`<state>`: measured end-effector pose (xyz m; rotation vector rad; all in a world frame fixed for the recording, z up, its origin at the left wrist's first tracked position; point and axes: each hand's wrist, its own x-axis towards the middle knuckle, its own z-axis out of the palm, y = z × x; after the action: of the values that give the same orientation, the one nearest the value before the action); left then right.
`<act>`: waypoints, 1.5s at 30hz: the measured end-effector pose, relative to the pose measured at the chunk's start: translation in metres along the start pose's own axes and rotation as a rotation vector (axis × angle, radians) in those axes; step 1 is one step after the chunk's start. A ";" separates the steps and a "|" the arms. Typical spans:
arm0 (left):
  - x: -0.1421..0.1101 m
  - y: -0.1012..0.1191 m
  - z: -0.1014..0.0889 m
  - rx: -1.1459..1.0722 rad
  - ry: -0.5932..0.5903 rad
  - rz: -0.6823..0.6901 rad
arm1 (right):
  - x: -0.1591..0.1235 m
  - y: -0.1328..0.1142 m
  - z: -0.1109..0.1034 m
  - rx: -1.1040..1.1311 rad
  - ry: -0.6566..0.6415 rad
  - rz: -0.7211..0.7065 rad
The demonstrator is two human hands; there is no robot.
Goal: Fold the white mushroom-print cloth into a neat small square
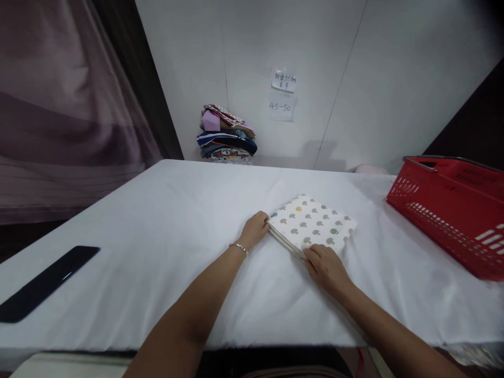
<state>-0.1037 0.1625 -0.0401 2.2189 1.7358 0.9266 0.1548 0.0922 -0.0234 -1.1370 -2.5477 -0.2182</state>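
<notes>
A folded white cloth printed with grey, yellow, blue and green mushroom-like shapes lies flat on the white-covered table. Several layers show along its near left edge. My left hand, with a bracelet at the wrist, has its fingers closed on the cloth's left corner. At the near corner, my right hand grips the folded edge, its fingers on top and the thumb toward the layers' side.
A red plastic basket with a metal handle stands on the right. On the left lies a flat black object. Beyond the far table edge is a stack of folded fabrics by the wall, below and beside handwritten paper signs.
</notes>
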 end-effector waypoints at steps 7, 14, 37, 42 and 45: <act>0.001 0.000 -0.003 -0.023 0.025 -0.030 | -0.008 -0.002 -0.002 0.014 0.023 0.014; 0.001 -0.001 -0.004 0.020 -0.025 -0.078 | -0.012 -0.001 -0.001 0.025 0.054 0.003; 0.025 0.063 0.013 0.187 -0.053 0.189 | -0.023 -0.008 0.002 -0.013 0.049 -0.017; 0.018 0.043 0.039 0.217 -0.100 0.024 | -0.026 -0.013 -0.014 0.029 -0.060 0.005; 0.018 0.038 0.041 0.226 -0.100 0.042 | -0.009 -0.011 -0.031 0.124 -0.015 0.000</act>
<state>-0.0468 0.1766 -0.0474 2.4018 1.8352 0.6422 0.1597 0.0700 0.0018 -1.0957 -2.5350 -0.0512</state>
